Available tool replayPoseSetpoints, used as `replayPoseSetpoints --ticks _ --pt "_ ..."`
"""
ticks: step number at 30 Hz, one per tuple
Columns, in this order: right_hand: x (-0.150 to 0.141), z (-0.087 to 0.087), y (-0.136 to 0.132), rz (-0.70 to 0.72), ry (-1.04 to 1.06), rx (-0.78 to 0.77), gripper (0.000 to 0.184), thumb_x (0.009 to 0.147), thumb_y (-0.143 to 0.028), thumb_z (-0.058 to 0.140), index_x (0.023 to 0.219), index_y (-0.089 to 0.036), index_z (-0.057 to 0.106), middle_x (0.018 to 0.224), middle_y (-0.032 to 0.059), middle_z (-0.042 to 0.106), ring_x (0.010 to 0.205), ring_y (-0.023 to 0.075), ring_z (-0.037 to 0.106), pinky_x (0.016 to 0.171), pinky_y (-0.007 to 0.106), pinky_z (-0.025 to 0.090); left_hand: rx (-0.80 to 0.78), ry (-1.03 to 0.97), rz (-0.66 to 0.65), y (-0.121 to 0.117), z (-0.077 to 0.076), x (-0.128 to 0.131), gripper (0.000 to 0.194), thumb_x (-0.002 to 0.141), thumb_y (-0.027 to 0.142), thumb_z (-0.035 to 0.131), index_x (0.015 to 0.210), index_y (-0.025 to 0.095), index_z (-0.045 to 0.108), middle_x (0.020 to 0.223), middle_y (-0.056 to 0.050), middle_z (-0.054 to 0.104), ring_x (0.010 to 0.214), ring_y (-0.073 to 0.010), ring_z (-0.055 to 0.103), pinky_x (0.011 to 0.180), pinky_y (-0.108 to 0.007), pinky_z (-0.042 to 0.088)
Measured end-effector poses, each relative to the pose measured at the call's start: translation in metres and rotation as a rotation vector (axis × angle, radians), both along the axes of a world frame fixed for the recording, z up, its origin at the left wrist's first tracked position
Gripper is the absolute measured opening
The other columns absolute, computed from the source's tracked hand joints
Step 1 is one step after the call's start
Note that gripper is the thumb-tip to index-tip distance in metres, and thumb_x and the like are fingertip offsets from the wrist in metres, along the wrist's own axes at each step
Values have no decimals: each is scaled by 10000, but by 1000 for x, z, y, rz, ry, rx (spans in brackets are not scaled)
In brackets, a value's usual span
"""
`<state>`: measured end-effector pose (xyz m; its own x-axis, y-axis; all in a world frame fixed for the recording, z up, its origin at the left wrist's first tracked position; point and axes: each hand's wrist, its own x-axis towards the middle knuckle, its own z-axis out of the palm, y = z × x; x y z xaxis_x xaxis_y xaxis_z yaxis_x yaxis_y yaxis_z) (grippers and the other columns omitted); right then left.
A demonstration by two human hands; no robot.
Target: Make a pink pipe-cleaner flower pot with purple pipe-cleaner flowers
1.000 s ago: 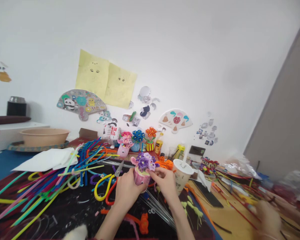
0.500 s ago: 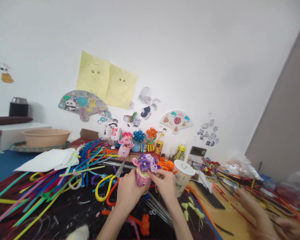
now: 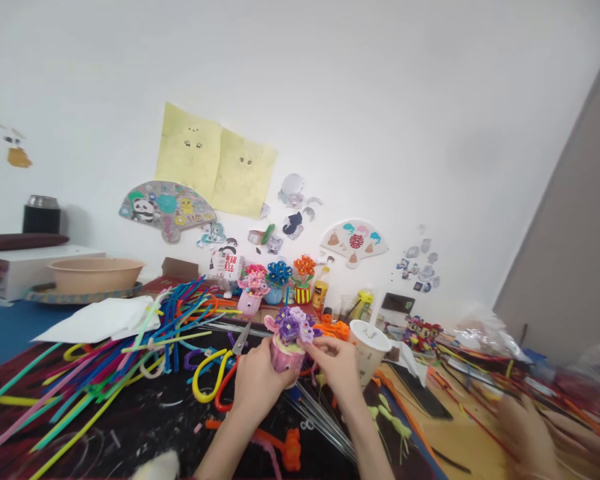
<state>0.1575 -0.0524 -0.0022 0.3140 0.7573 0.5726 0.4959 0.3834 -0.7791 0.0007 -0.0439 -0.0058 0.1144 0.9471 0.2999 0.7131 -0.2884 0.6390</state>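
Note:
A small pink pot (image 3: 286, 357) with an animal-like face stands in my left hand (image 3: 257, 381), whose fingers wrap round its left side and front. Purple and lilac pipe-cleaner flowers (image 3: 295, 324) fill its top. The thumb and index finger of my right hand (image 3: 341, 371) are pinched together at the right edge of these flowers; the exact spot they grip is partly hidden. Just left of my left hand lie scissors (image 3: 241, 339) with yellow and red handles, blades pointing away from me. Thin metal wires (image 3: 316, 415) lie beneath my hands.
Loose pipe cleaners (image 3: 95, 370) cover the left side. Behind the pot stand finished flower pots (image 3: 303, 294) and a juice bottle (image 3: 320, 291). A lidded cup (image 3: 367, 350) is close beside my right hand. At far right, another person's hands (image 3: 527, 430) are blurred.
My right hand has shifted slightly right, still at the flowers. The pot stays in my left hand. The other person's hands at the right have moved; the whole view has shifted a little.

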Motion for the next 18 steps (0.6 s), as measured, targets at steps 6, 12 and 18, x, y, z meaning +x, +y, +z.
replayPoseSetpoints --ticks 6,12,18 --pt "12 1 3 137 69 -109 351 613 -466 704 640 -116 708 486 4 557 444 107 432 438 226 335 -71 -26 -17 9 -5 -4 497 625 391 663 1072 206 548 1001 -66 679 943 -238 620 741 -264 410" --pt "13 -4 7 99 16 -115 407 632 -524 678 680 -122 719 467 1 544 425 111 412 435 237 313 -96 -85 -23 9 -5 -4 496 643 341 663 1103 194 548 1025 -77 674 985 -233 607 783 -261 412" --pt "14 -4 7 13 -20 -97 383 624 -518 674 641 -138 719 493 14 572 448 128 440 455 249 333 -115 -108 -37 9 -5 -3 509 643 329 670 1118 186 551 1041 -86 671 988 -237 608 789 -266 413"
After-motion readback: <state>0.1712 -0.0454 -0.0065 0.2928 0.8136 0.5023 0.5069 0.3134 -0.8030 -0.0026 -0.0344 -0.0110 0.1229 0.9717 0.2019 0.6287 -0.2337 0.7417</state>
